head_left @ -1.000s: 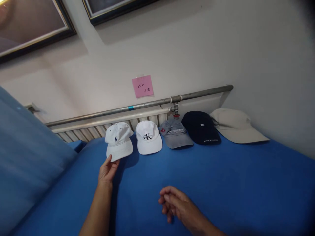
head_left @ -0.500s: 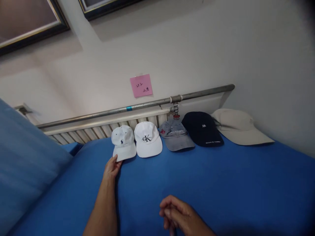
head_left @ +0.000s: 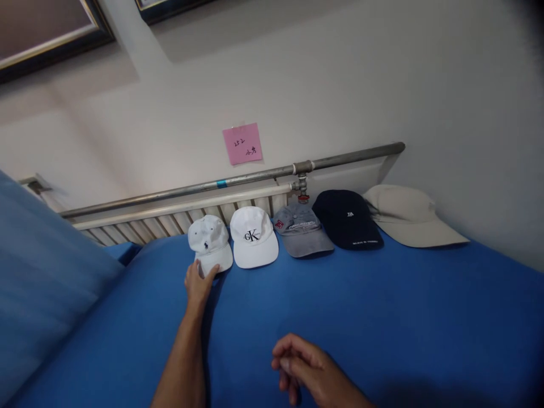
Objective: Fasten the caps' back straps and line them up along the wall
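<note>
A white baseball cap with a small dark emblem (head_left: 212, 229) stands at the left end of a row of caps. My left hand (head_left: 199, 286) grips its brim, thumb on the right part and fingers at the left edge. Beside it is a white cap with black letters (head_left: 255, 252), then a faded grey cap (head_left: 308, 241), a navy cap (head_left: 346, 218) and a beige cap (head_left: 406, 207). All brims face me. My right hand (head_left: 304, 365) hovers low in front, fingers loosely curled and slightly apart, holding nothing.
The caps rest on a blue cloth-covered surface (head_left: 340, 300) against the wall. Behind them run a white radiator (head_left: 170, 221) and a metal pipe (head_left: 178, 194) with a red valve (head_left: 303, 198). A pink note (head_left: 242, 144) hangs above. A light-blue curtain (head_left: 46, 283) borders the left.
My left hand has shifted from the brim's left corner to span the brim, its thumb now farther right. The cap has barely moved. The right hand stays nearly in place.
</note>
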{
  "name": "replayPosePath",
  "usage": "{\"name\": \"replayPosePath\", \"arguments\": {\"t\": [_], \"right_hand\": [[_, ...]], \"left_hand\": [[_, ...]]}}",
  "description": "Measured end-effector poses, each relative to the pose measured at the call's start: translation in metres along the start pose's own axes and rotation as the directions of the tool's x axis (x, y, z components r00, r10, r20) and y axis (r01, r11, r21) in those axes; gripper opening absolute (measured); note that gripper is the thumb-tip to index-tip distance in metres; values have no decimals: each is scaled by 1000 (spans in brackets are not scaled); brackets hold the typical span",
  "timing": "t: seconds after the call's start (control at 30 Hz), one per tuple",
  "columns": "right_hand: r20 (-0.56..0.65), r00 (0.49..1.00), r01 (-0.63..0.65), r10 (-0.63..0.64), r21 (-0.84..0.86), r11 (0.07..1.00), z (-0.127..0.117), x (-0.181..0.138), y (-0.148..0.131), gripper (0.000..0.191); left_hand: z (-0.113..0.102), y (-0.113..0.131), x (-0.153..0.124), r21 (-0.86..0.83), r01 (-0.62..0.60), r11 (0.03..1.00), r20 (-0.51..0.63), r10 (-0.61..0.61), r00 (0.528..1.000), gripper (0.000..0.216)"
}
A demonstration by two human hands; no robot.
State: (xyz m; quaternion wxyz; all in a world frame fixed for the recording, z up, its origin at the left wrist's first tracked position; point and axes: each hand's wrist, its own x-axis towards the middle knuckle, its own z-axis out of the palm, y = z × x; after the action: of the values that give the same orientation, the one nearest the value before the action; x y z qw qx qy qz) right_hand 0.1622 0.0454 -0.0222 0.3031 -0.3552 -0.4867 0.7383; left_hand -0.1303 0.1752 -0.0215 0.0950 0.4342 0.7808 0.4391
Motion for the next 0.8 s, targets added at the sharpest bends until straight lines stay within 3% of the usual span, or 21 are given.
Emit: {"name": "replayPosePath", "arguments": {"t": [0.1,0.27,0.8], "right_hand": [[3,1000,-9,9,-1,1000,1,0,1,18],[1,1000,-8,8,-2,1000,1,0,0,17],[14,1000,-3,3,-11,1000,-2,2,3,14]], "left_hand": [[6,-1,-3,107,-65,992,43,60,997,81],[6,-5,-1,188,-125,974,81,111,990,81],[9,-13,15,210,-161,964,77,148,986,82]]}}
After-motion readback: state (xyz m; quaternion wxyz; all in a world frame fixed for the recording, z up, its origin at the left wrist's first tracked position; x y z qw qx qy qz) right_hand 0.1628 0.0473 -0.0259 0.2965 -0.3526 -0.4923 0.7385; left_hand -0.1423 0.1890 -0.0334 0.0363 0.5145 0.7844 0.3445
